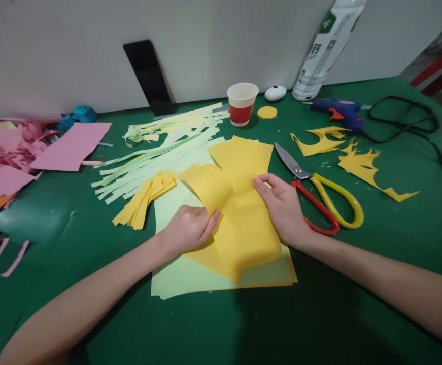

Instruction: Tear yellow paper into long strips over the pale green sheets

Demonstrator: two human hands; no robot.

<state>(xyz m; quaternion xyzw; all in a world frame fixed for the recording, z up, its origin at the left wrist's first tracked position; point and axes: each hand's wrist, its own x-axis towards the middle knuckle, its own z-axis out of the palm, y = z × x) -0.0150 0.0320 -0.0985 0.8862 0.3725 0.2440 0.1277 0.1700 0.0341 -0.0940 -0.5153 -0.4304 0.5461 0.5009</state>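
Observation:
A yellow sheet of paper (pixel 247 228), bent and curling at its left part, is held between my two hands. My left hand (pixel 192 228) is closed on its left side, with the thumb pointing right. At the upper right edge my right hand (pixel 281 208) pinches the same sheet between thumb and fingers. Below it lies a stack of pale green sheets (pixel 175 279), with some yellow edges showing. Scissors (pixel 300 175) with one red and one yellow handle rest just right of my right hand, blades partly spread. Folded yellow fringed strips (pixel 144 200) lie left of my left hand.
Pale green cut strips (pixel 156 162) spread behind the stack. A paper cup (pixel 242 104), a yellow disc (pixel 267 112), a bottle (pixel 319 56) and a black phone-like slab (pixel 148 76) stand or lie at the back. Right are a corded glue gun (pixel 342 111) and yellow scraps (pixel 373 170); left, pink paper (pixel 74 147).

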